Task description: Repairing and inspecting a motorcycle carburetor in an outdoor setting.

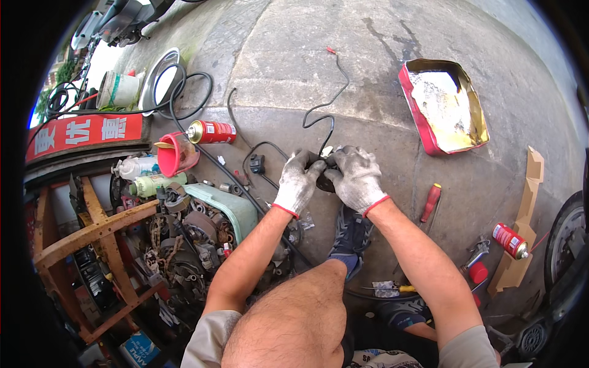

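Observation:
My left hand point(299, 183) and my right hand point(360, 178), both in white work gloves with dark grey fingers and red cuffs, meet above the concrete just beyond my shoe point(353, 234). Fingers and thumbs of both close on a small dark part point(325, 183); its kind is mostly hidden by the gloves. Behind it shows a pale bit, too small to name. A black cable point(332, 126) leads away from the hands across the floor and ends in a red tip point(331, 49). Left of my left hand lies a small black plug-like piece point(257, 163) by another cable.
A greenish tub point(239, 211) of greasy metal parts stands at left, beside a rusty frame point(98, 245). Nearby are a red spray can point(215, 132) and a pink cup point(177, 154). Rightward lie an open red tin point(420, 116), a screwdriver point(431, 202), another can point(509, 240) and cardboard point(523, 236).

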